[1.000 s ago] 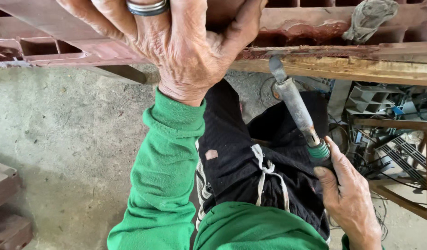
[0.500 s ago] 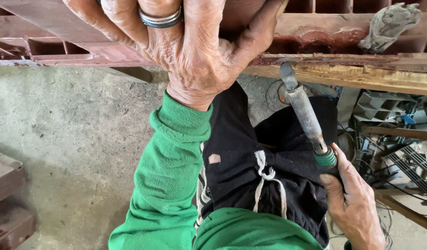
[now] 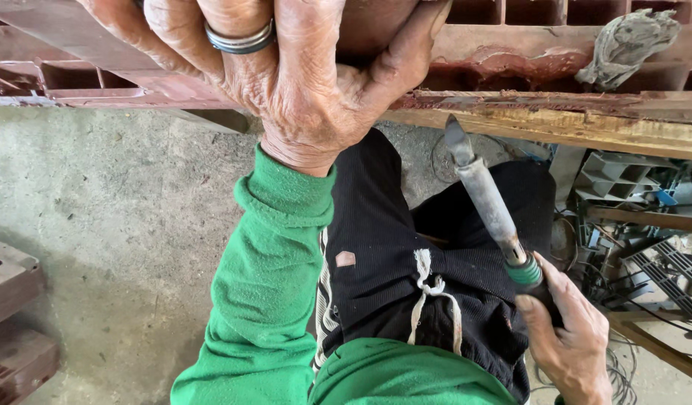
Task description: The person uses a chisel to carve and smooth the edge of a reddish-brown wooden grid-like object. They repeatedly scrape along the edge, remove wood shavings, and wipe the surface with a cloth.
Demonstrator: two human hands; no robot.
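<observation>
Chisel raised from right hand toward frame.

Open gap between wooden beam and lap; cluttered plastic crates crowd the right.

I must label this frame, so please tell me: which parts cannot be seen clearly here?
Head view:
- Left hand: fingertips cut off by the top edge.
- Tool: handle end hidden in the right hand.
- Frame: extends past the top edge.
- Clutter lower right: too tangled to identify.
</observation>
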